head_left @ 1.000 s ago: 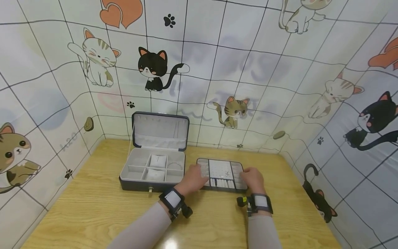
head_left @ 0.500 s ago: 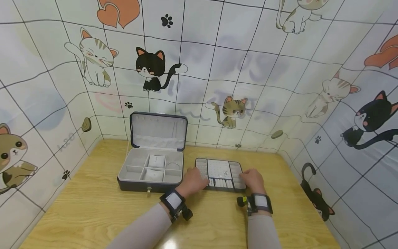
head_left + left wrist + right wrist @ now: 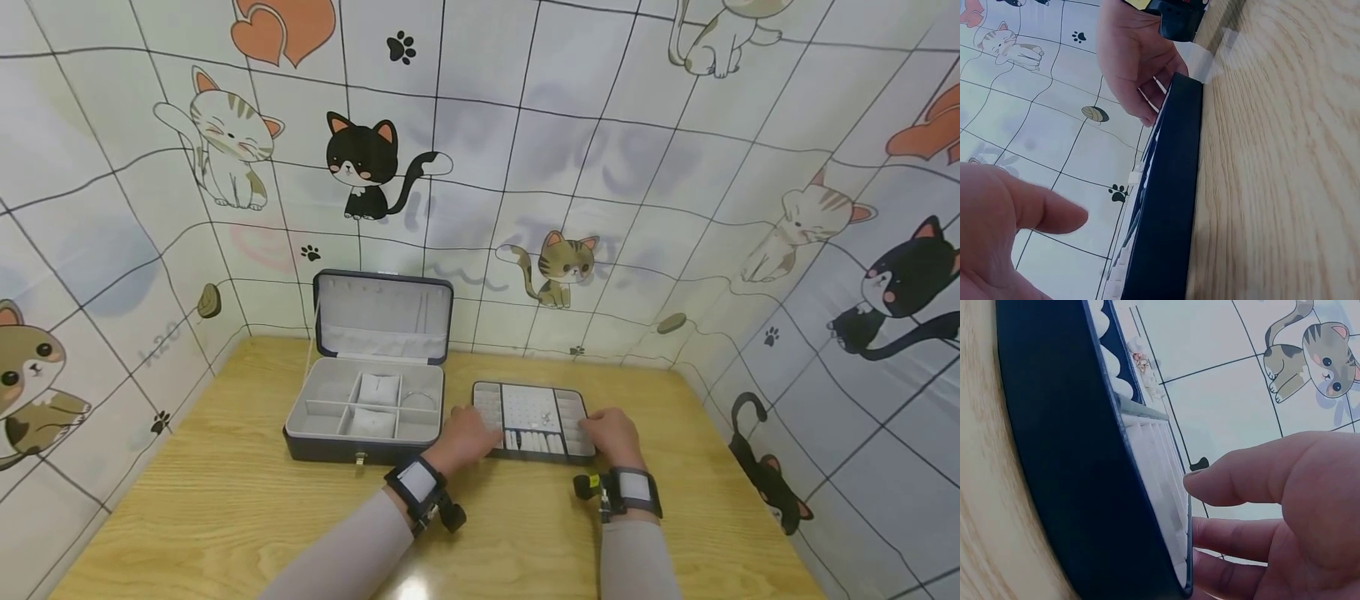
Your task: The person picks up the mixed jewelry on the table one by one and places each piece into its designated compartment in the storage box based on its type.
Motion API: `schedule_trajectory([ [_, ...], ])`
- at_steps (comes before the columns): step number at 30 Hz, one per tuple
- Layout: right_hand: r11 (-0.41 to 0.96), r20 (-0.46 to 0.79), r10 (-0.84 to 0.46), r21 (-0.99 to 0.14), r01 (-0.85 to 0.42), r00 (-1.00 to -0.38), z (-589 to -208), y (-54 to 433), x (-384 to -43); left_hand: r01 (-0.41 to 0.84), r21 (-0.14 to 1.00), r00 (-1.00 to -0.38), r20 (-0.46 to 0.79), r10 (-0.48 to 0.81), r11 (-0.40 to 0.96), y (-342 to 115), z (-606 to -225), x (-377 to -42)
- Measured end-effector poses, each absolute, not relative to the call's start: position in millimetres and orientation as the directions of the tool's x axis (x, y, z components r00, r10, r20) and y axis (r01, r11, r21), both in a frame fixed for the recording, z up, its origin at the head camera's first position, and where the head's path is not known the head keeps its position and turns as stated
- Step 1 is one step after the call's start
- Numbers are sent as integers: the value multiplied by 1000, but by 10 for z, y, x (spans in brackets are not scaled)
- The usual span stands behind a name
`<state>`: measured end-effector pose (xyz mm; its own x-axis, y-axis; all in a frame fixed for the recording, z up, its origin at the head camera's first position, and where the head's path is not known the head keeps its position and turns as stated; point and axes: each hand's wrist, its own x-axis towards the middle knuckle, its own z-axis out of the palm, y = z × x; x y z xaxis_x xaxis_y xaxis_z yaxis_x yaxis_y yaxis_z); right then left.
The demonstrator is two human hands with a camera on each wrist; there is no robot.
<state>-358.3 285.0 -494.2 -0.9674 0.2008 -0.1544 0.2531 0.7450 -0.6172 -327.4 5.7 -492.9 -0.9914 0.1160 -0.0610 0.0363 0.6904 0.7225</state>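
A shallow dark-blue jewelry tray [image 3: 531, 398] lies on the table, with pale compartments, a white middle panel and a row of white ring rolls. My left hand [image 3: 467, 437] is at its left end; in the left wrist view the straight thumb [image 3: 1054, 212] stands apart from the tray and the other fingers are mostly hidden. At the right end is my right hand [image 3: 613, 437]. In the right wrist view its thumb [image 3: 1235, 475] extends over the tray's edge, and its fingers [image 3: 1235, 537] reach the end's outer side. Small jewelry [image 3: 546, 418] sits on the panel.
Left of the tray stands an open dark-blue jewelry box [image 3: 345, 450], lid [image 3: 386, 312] raised against the wall side. Its compartments hold two white cushions [image 3: 378, 389] and a bracelet [image 3: 420, 398]. A cat-patterned curtain [image 3: 480, 167] surrounds the wooden table [image 3: 247, 500].
Over the last second the view shifts slightly. Both hands stay at the ends of the tray, and the tray and box keep their places on the table.
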Motion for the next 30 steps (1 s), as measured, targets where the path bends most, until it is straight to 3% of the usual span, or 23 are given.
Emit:
schedule_trajectory([
  [22,683,-143,274,-667,297,-951,-4873,2916,-3551,96,709,-994,30,106,698,104,-4970,-3297],
  [30,651,-132,282,-701,291,-950,-4869,2968,-3549,66,769,-997,30,67,636,120,-4940,-3292],
])
